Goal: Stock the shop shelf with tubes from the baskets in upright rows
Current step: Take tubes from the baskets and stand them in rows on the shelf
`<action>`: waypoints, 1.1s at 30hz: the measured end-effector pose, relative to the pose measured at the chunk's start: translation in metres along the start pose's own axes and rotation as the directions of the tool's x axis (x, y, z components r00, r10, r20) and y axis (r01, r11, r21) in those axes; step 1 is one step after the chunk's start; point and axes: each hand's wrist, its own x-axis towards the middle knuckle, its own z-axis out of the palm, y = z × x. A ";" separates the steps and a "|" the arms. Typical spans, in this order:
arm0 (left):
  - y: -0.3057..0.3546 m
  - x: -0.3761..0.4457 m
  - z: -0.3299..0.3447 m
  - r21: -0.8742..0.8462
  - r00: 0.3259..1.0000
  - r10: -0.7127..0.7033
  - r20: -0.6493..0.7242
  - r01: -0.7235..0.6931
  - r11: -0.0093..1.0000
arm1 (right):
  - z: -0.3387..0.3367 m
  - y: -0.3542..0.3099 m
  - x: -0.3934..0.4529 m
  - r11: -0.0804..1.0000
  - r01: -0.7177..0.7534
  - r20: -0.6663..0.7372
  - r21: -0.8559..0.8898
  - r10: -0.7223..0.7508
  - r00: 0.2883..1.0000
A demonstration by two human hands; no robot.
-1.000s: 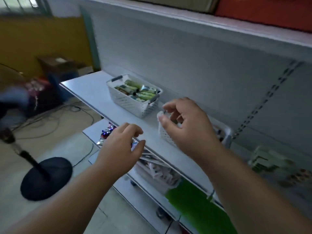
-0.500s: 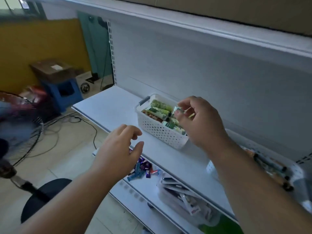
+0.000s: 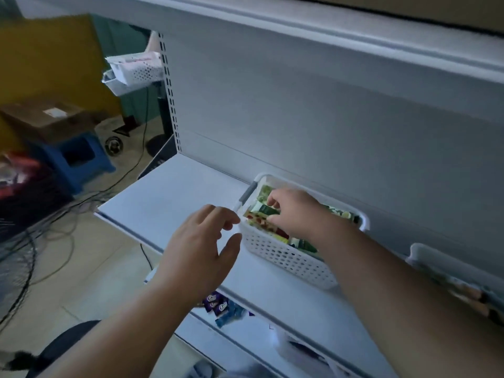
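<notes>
A white perforated basket (image 3: 283,257) stands on the white shelf (image 3: 169,197), against the back panel. Several green and red tubes (image 3: 261,218) lie flat inside it. My right hand (image 3: 293,211) reaches down into the basket, its fingers curled onto the tubes; whether they grip one I cannot tell. Just left of the basket's near corner hovers my left hand (image 3: 201,241), fingers loosely spread and holding nothing. No tubes stand upright on the shelf.
A second white basket (image 3: 436,257) with dark tubes sits at the right edge. Below, a lower shelf (image 3: 256,334) carries purple and blue packets (image 3: 223,306). Another basket (image 3: 133,72) hangs at the upper left. Cables, a blue stool (image 3: 79,159) and a fan base (image 3: 62,342) are on the floor.
The view swung left, bringing the tube basket to the centre. My right hand went from above the basket down into it. My left hand drifted toward the basket's corner.
</notes>
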 end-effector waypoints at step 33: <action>0.063 0.133 0.112 0.170 0.467 0.322 0.823 -0.744 0.646 | -0.016 -0.032 -0.188 0.459 -0.011 -0.397 0.888 0.781 0.482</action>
